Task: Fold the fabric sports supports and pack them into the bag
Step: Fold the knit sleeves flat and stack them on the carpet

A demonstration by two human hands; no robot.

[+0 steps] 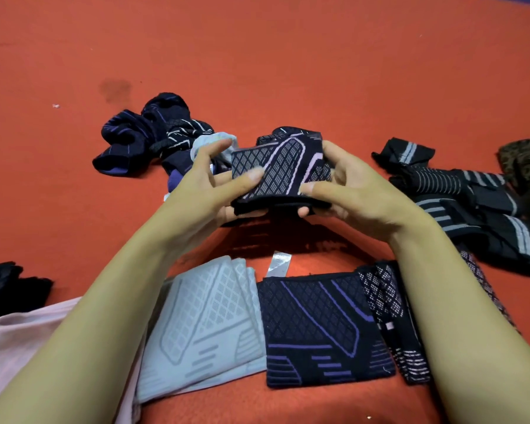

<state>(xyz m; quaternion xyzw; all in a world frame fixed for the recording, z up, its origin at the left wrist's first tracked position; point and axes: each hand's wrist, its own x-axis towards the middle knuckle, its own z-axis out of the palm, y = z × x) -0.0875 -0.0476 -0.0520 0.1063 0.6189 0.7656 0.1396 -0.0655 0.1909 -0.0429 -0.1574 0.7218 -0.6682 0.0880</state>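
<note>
A black support with a pink diamond pattern point(283, 168) is folded and held up above the red floor. My left hand point(208, 185) pinches its left edge, thumb on top. My right hand point(346, 185) grips its right edge, thumb on the front. Near me lie folded supports side by side: a pale grey one point(208, 325), a black one with purple lines point(315, 328) and a black-and-pink one point(392, 316), partly under my right forearm. No bag is recognisable in view.
A loose heap of dark navy and purple supports point(153, 136) lies at the back left. Black supports with grey stripes point(471, 197) are piled at the right. Pink cloth point(16, 350) and a dark item point(3, 286) sit at the lower left.
</note>
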